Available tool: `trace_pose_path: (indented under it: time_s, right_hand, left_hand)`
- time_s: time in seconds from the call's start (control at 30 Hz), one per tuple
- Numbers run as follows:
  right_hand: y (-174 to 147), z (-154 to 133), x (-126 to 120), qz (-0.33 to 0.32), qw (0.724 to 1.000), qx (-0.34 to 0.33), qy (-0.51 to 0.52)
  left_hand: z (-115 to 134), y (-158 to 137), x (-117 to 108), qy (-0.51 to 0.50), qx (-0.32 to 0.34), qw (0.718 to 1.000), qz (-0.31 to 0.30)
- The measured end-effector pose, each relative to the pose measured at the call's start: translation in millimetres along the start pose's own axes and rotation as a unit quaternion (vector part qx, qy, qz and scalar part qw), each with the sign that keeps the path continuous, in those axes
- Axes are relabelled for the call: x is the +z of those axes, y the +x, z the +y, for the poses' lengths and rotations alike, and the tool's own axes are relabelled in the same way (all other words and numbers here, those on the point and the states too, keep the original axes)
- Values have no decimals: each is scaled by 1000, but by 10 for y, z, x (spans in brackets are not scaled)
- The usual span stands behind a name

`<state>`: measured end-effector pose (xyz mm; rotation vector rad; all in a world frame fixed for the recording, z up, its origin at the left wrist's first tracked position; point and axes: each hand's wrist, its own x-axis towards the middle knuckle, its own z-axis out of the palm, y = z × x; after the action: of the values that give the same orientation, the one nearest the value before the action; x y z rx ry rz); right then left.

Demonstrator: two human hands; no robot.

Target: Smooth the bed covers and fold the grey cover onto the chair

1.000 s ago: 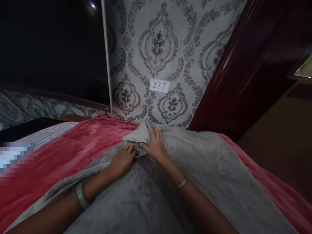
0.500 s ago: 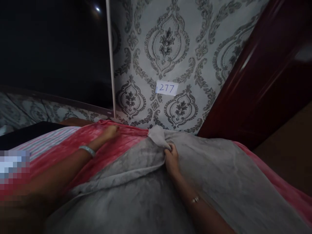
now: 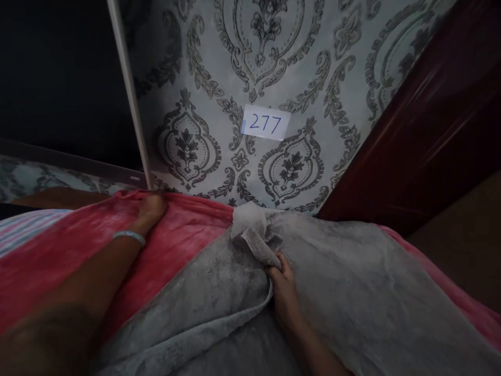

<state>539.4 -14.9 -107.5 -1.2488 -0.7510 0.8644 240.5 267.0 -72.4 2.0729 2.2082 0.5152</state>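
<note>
A grey plush blanket (image 3: 332, 271) lies spread across the lower middle and right, with a red layer of cloth (image 3: 183, 224) showing on its left and at the far right edge. My right hand (image 3: 284, 282) is closed on a twisted edge of the grey blanket, just below a bunched, paler fold (image 3: 250, 222). My left hand (image 3: 152, 209), with a pale bracelet on its wrist, rests at the far edge of the red cloth. Its fingers are dim and partly hidden, so their grip does not show.
Patterned wallpaper (image 3: 195, 141) stands behind the bedding, with a paper marked 277 (image 3: 266, 122) on it. At upper left is a large dark screen (image 3: 58, 78); a glossy dark red panel (image 3: 399, 141) slants at right. Striped cloth (image 3: 27, 227) lies at far left.
My left hand has moved left and a little farther along the red cloth's edge. My right hand has drawn the grey edge nearer, and the fold is more twisted. The view has shifted closer.
</note>
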Motion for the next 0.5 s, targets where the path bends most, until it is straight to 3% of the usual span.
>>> trace_pose_path:
  time_s: [0.07, 0.17, 0.37, 0.43, 0.5]
  right_hand:
    - [-6, -13, 5, 4, 1000, 10, 3]
    - [-12, -38, 19, 14, 1000, 14, 4]
    - [-11, -72, 35, 2, 1000, 2, 1]
    - [-11, -76, 33, 0, 1000, 2, 2]
    - [-10, -73, 26, -4, 1000, 3, 3]
  left_hand:
    - [17, -5, 26, 14, -27, 999, 21]
    - [16, 9, 19, 21, -25, 999, 1]
    - [9, -51, -164, 10, -23, 1000, -14]
    - [102, -116, -167, -3, 14, 1000, -8]
    - [245, -180, -80, -27, 95, 995, -32]
